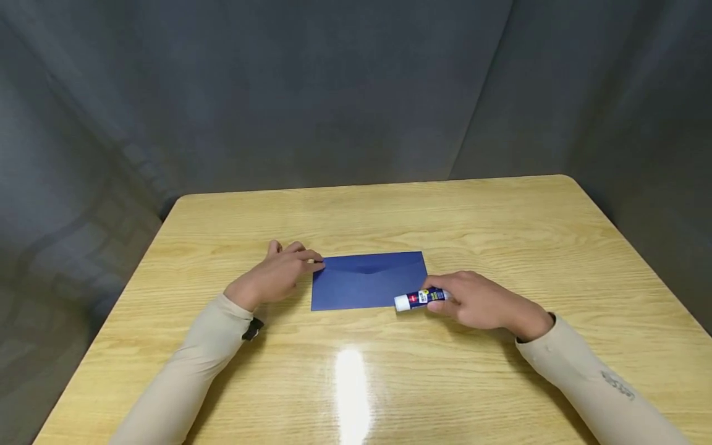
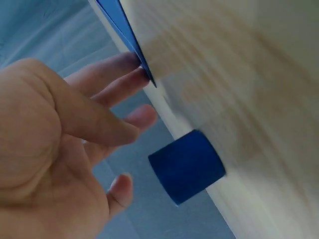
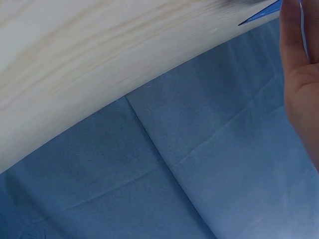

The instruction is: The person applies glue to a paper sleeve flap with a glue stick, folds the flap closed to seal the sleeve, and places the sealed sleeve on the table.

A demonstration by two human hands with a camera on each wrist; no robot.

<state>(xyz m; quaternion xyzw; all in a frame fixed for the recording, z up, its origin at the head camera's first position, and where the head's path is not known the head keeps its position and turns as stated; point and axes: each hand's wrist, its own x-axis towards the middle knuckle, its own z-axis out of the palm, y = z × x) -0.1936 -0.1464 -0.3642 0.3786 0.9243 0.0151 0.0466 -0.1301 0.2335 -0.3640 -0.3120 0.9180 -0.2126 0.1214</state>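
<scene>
A dark blue envelope (image 1: 356,292) lies on the table with its shallow V-shaped flap line along the far side. My left hand (image 1: 275,275) is at its left edge, and two fairly straight fingertips touch the far left corner. In the left wrist view, the thumb is apart from the envelope (image 2: 119,25). A short blue cylinder, which looks like a glue stick cap (image 2: 187,167), stands on the table beside that hand; the head view hides it. My right hand (image 1: 481,300) grips a glue stick (image 1: 417,299), its white end pointing left over the envelope's near right corner.
The light wooden table (image 1: 473,222) has rounded far corners. Grey curtains (image 1: 311,93) hang behind it and at both sides. A bright light reflection (image 1: 351,389) shows on the tabletop near the front.
</scene>
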